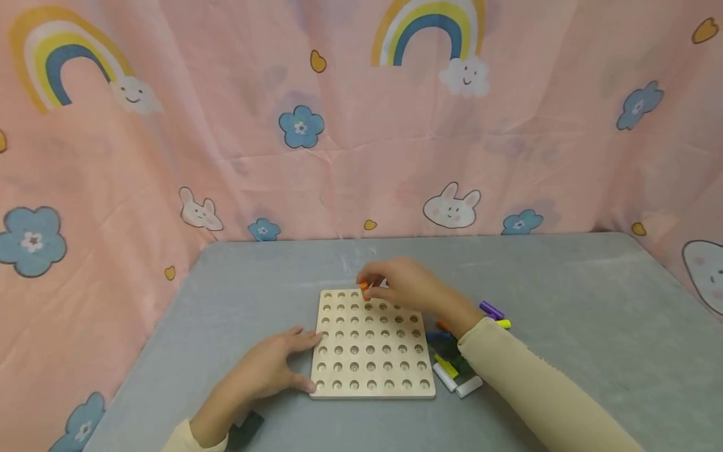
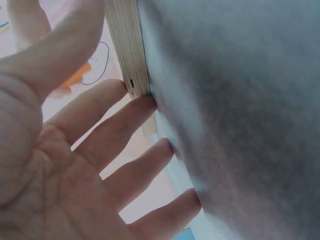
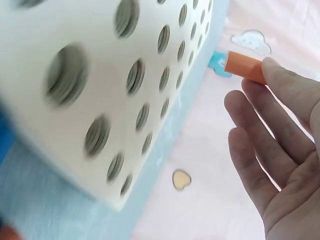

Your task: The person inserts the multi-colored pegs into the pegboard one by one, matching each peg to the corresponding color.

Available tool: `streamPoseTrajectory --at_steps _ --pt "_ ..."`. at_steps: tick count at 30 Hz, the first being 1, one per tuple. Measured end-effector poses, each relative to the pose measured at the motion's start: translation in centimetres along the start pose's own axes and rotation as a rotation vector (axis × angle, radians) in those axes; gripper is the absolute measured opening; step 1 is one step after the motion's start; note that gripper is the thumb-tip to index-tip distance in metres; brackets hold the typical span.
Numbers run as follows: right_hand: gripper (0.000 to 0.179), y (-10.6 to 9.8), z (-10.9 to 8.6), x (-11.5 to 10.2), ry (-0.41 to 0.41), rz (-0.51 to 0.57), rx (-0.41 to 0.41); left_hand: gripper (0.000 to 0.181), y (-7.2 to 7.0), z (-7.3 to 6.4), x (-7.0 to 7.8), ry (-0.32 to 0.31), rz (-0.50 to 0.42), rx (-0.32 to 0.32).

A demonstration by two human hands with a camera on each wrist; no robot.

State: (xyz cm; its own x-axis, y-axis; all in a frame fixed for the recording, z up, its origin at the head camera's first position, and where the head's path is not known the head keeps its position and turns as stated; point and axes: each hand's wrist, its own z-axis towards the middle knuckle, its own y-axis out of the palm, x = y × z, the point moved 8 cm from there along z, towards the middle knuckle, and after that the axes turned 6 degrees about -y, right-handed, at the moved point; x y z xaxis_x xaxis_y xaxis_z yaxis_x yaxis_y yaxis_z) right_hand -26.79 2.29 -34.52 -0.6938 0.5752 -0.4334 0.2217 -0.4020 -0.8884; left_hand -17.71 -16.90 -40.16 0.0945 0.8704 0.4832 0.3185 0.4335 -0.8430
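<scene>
A square wooden board (image 1: pixel 346 342) with rows of round holes lies flat on the grey table. Over its far edge, my right hand (image 1: pixel 403 285) pinches an orange peg (image 1: pixel 365 291) between thumb and forefinger. The right wrist view shows this orange peg (image 3: pixel 245 67) as a plain cylinder, with the other fingers (image 3: pixel 252 160) loosely bent and apart from it. At the board's left side, my left hand (image 1: pixel 271 364) rests with spread fingers touching the edge. In the left wrist view fingertips (image 2: pixel 117 87) meet the board's wooden side (image 2: pixel 129 50).
Beside the board's right edge lie loose pegs: purple (image 1: pixel 491 309), yellow (image 1: pixel 446 366), white (image 1: pixel 469 387) and blue (image 1: pixel 438 336), partly hidden under the right forearm. A dark object (image 1: pixel 246 430) sits by the left wrist. A pink patterned curtain (image 1: pixel 350 176) hangs behind the table (image 1: pixel 587 326).
</scene>
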Motion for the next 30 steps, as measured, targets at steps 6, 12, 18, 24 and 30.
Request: streamPoseTrajectory --at_steps 6,12,18,24,30 --pt "0.027 1.2 2.1 -0.6 0.005 0.012 -0.003 0.082 -0.2 -0.2 0.2 -0.032 0.015 0.011" --pt "0.025 2.2 3.8 -1.0 0.014 0.034 0.003 0.083 -0.2 -0.4 0.6 -0.032 0.035 0.012" --pt "0.024 3.2 5.3 -1.1 0.053 0.083 0.001 0.086 -0.2 -0.5 0.6 -0.025 0.041 0.025" --pt "0.024 4.3 6.3 -1.1 0.085 0.098 -0.013 0.086 0.0 -0.7 0.6 -0.041 0.04 0.018" --pt "0.018 4.7 6.8 -1.2 0.068 0.095 -0.022 0.087 -0.1 -0.9 0.7 -0.037 0.031 0.028"
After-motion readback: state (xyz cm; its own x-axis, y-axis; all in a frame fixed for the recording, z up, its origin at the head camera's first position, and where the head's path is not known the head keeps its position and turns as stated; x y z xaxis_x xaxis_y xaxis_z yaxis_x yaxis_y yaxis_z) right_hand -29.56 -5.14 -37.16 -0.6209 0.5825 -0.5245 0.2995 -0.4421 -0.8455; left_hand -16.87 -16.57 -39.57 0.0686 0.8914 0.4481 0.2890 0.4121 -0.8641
